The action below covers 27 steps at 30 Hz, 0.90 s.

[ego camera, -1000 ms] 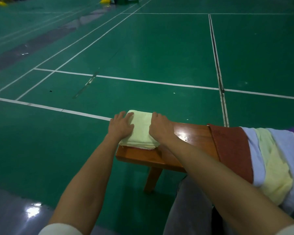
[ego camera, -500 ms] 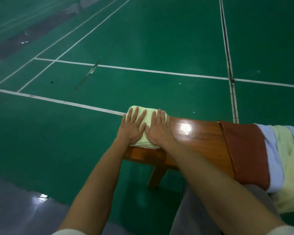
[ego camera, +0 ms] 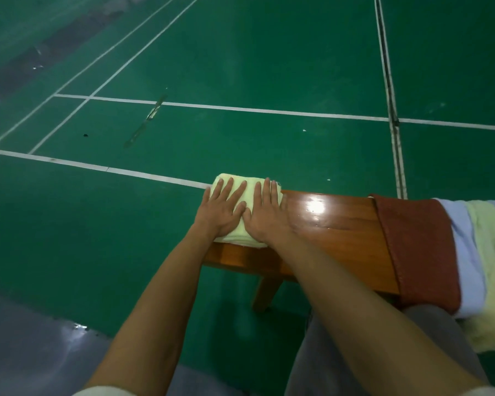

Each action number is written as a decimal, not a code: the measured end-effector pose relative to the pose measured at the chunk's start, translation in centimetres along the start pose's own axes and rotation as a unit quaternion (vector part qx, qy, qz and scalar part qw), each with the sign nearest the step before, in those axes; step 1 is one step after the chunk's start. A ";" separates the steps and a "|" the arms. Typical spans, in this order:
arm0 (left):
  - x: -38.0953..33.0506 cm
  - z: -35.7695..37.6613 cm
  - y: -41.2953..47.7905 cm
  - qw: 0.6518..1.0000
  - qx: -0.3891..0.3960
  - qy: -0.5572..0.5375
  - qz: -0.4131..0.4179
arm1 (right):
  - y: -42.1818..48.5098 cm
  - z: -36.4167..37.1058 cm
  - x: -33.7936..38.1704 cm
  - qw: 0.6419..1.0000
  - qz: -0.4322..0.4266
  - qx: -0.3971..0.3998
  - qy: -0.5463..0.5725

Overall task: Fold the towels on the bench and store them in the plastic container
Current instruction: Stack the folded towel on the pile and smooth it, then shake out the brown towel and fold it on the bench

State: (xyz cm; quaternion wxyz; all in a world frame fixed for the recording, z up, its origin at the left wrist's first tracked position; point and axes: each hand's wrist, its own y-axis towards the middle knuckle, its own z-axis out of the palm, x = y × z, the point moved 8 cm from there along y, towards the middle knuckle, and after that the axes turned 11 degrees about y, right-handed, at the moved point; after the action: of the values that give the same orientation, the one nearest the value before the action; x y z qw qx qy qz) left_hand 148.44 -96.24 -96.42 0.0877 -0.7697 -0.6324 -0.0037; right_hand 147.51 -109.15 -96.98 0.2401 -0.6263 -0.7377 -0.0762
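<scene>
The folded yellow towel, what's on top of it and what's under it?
Both hands lie flat on the towel, left hand beside right hand, fingers straight. Under it is the end of the wooden bench. The hands cover most of the towel's top.

Single head-worn wide-angle view, facing forward and down, close over glossy brown wooden bench (ego camera: 335, 224), green court floor (ego camera: 240, 52) beyond
</scene>
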 end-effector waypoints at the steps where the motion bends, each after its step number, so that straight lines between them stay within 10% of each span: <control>1: -0.2 -0.3 0.1 1.000 0.010 0.022 0.001 | -0.4 -0.1 0.1 1.000 0.004 0.000 0.001; 27: -19.9 -14.5 -2.1 0.996 -0.052 -0.003 0.067 | -11.9 -16.9 -7.5 0.993 -0.044 -0.068 -0.092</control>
State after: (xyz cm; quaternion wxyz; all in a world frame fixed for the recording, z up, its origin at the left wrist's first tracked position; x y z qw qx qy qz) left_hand 143.94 -117.28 -84.17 0.0456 -0.8139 -0.5786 -0.0280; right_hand 141.17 -125.23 -83.32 0.1251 -0.6120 -0.7769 -0.0788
